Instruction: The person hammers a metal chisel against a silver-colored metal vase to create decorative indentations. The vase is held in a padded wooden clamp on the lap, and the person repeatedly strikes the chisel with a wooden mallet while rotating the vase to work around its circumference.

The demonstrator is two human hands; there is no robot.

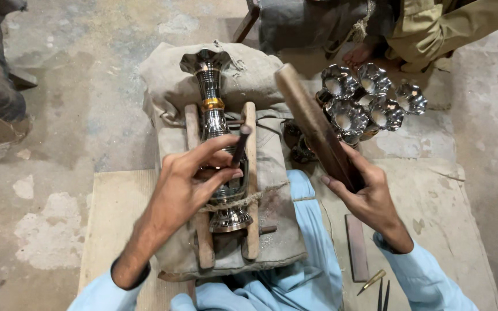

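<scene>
A shiny metal vase (213, 109) with a brass band lies between two wooden bars (250, 173) on a cloth-covered block (272, 190), tied down with string. My left hand (194, 178) rests over the vase's lower body and pinches a short dark metal punch (240, 147) upright against it. My right hand (364, 193) grips a long wooden mallet stick (309, 121), raised and tilted to the right of the vase.
Several finished fluted metal vases (364, 101) stand at the upper right. A flat bar (357, 247), a brass-tipped tool (371, 282) and thin dark tools lie at the lower right. Another person's bare foot (361, 55) shows at the top. Concrete floor lies all around.
</scene>
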